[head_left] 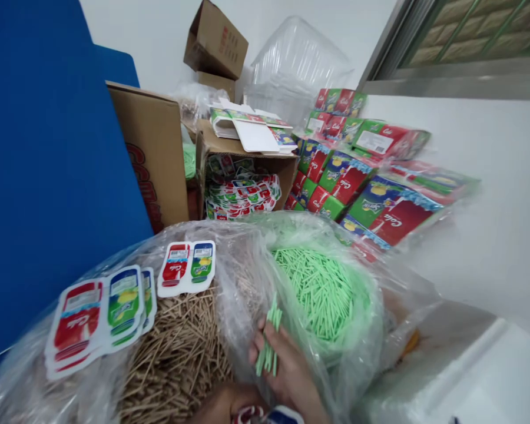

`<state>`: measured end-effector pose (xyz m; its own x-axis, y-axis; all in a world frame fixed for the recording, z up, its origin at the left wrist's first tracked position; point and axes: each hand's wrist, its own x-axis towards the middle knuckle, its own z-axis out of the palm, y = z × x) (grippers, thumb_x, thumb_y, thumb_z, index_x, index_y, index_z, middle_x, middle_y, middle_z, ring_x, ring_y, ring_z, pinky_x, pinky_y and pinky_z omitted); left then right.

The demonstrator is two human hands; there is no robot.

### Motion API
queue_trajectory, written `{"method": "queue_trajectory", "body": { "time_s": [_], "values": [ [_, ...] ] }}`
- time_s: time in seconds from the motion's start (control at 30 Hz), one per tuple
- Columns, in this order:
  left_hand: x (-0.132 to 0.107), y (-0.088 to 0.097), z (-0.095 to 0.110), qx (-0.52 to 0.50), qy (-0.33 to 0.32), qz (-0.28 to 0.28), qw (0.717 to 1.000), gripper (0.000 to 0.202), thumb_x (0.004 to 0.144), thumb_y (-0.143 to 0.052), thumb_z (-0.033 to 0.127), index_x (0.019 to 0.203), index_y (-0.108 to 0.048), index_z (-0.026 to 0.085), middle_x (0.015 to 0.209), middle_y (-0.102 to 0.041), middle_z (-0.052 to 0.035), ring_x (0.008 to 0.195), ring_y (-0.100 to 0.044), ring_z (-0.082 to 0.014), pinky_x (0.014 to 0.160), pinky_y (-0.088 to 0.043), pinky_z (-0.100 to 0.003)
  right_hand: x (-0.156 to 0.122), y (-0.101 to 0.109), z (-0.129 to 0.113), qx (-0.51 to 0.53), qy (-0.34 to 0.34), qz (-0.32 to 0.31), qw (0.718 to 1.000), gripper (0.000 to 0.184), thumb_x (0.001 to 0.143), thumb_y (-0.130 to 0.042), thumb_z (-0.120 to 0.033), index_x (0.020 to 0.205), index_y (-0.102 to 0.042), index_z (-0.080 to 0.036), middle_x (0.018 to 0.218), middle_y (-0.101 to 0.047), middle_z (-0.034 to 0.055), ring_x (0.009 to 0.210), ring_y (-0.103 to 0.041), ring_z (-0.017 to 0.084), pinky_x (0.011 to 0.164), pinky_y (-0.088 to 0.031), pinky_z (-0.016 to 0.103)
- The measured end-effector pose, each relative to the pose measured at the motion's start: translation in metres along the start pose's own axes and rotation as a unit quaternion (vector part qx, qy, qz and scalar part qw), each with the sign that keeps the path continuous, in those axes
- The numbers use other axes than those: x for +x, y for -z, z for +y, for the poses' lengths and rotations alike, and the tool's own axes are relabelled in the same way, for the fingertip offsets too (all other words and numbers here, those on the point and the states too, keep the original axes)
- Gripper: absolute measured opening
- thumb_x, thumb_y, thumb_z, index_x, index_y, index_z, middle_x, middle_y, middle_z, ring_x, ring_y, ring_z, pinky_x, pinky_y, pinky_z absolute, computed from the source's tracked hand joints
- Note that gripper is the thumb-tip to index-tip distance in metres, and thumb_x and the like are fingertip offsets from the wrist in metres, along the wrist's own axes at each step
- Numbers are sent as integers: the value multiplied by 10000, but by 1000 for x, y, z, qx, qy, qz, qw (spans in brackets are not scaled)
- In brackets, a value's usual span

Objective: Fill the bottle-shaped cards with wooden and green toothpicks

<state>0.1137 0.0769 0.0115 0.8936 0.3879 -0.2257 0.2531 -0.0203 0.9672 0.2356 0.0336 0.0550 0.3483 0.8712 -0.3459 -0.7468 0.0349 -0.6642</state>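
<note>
My right hand [291, 371] is closed around a small bunch of light green sticks [271, 335], in front of the clear bag of green sticks [315, 291]. At the bottom edge my left hand [223, 406] is partly cut off, its thumb over a printed cola-and-lemon packet [285, 416] of which only the top shows. Left of the hands, a clear bag is full of thin brown sticks [176, 347]. On its plastic lie flat can-shaped packets [126, 303], a few overlapping, and another such packet [188, 268] farther back.
Behind the bags, an open carton [289, 176] holds many printed packets, with folded printed boxes [256, 132] on top. Plastic-wrapped cola and lemon boxes [344, 176] are stacked at the right. A blue panel [48, 176] and a tall carton [154, 153] stand left.
</note>
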Motion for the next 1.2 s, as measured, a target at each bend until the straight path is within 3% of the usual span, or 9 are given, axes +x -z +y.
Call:
{"method": "queue_trajectory", "body": {
  "time_s": [0.13,0.27,0.37,0.63,0.8,0.87,1.0,1.1,1.2],
  "values": [
    [-14,6,4,-29,40,72,996,236,692,-641,344,585,-597,138,576,-457,39,562,-397,-115,520,-346,-196,-1,6,27,-5,-20,-26,999,310,637,-777,-428,734,-620,-179,580,-560,-38,538,-553,102,538,-411,215],
    [-27,10,-2,-144,133,147,970,309,660,-663,434,704,-646,129,646,-604,-13,656,-522,-175,641,-440,-258,-4,8,19,-22,17,25,999,282,658,-762,-420,738,-615,-193,589,-568,-46,589,-578,119,582,-436,227],
    [-32,12,-2,-204,179,167,948,373,618,-685,494,648,-634,125,581,-611,-12,589,-535,-171,589,-446,-261,-4,8,10,-55,31,38,997,294,641,-766,-436,738,-624,-197,621,-614,-33,629,-601,140,621,-458,246],
    [-33,14,6,-125,174,277,937,242,611,-681,269,482,-495,184,421,-373,89,437,-330,-86,457,-338,-200,-16,0,6,-55,-6,56,997,244,620,-784,-404,721,-659,-219,666,-674,-25,703,-641,161,725,-497,285],
    [-32,12,2,9,66,261,963,165,681,-665,208,536,-602,160,543,-535,35,532,-460,-123,523,-374,-207,-20,1,1,-108,-6,50,993,257,633,-757,-459,707,-675,-227,684,-697,-9,734,-652,193,773,-487,326],
    [-32,10,3,64,33,234,970,75,705,-674,219,665,-695,160,635,-632,3,604,-543,-156,583,-412,-217,-19,6,1,-161,-5,44,986,289,683,-704,-497,734,-686,-213,741,-713,19,795,-650,215,794,-470,333],
    [-28,7,6,100,20,196,975,179,724,-680,251,877,-737,177,795,-705,-23,733,-619,-205,685,-442,-232,-18,11,3,-267,6,-6,964,343,805,-567,-514,805,-695,-196,863,-719,42,876,-625,208,826,-430,311],
    [-25,5,5,73,20,172,982,112,710,-679,219,793,-731,165,774,-676,-19,742,-597,-196,697,-437,-230,-17,9,2,-305,1,-55,951,356,844,-520,-495,830,-689,-182,845,-717,42,830,-630,198,802,-434,304],
    [-23,2,2,-4,56,149,987,56,682,-671,181,633,-670,154,629,-584,28,618,-509,-143,591,-407,-204,-14,9,2,-310,-2,-72,948,364,854,-506,-490,801,-671,-170,811,-716,45,792,-643,196,764,-447,298]
  ]
}}
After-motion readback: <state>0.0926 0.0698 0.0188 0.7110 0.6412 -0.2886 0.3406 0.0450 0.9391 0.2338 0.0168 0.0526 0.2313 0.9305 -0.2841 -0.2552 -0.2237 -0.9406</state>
